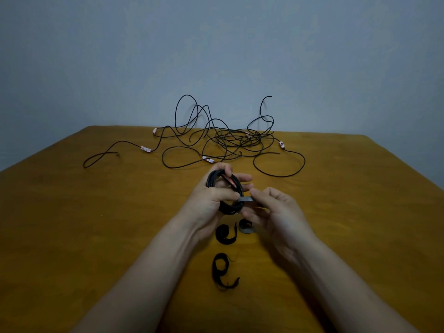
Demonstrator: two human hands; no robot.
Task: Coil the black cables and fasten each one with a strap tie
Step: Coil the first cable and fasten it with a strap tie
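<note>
My left hand (211, 198) grips a coiled black cable (225, 188) held above the middle of the table. A grey strap tie (246, 201) wraps round the coil's right side, and my right hand (271, 207) pinches that strap. On the table below my hands lie another grey strap (246, 228) and two curled black straps (225, 235) (222, 270). A tangle of loose black cables (230, 140) with small white and red tags lies at the far side of the table.
The brown wooden table (96, 224) fills the lower view, with a grey wall behind it. One cable end trails to the far left (101, 157), and a wide loop (288, 164) lies at the far right.
</note>
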